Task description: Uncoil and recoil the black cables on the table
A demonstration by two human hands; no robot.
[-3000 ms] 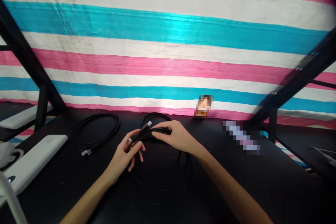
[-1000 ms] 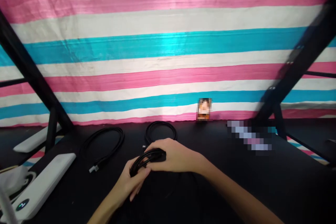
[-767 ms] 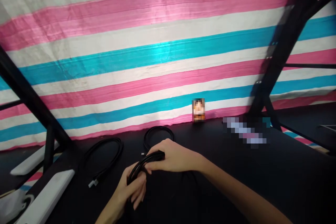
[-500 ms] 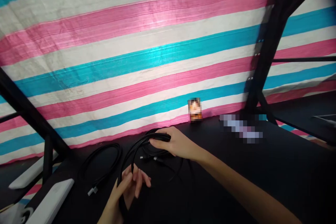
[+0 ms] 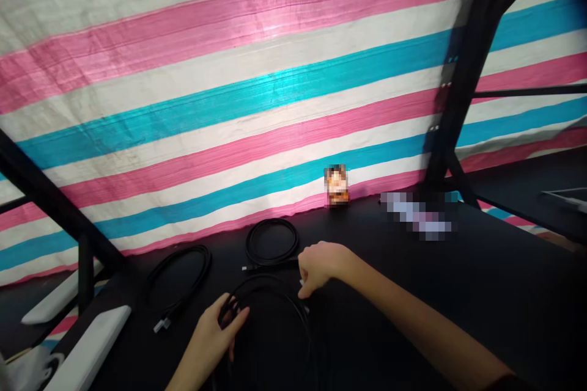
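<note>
A loosely looped black cable lies low in the middle of the black table. My left hand is closed round the left side of this loop, thumb toward the right. My right hand, to the right of the loop, has curled fingers with a small pale piece at its fingertips, which looks like a cable end. Just behind my hands rests a coiled black cable with a light plug at its lower left. Another coiled black cable lies farther left, its silvery plugs toward me.
White bar-shaped objects sit at the left. Dark frame posts rise on both sides before a striped sheet. A blurred orange item and a blurred pale item are at the table's back.
The held cable has come down toward me, uncovering the coil behind it. My right hand has moved lower and right, fingers now curled at a cable end. My left hand has turned on the loop.
</note>
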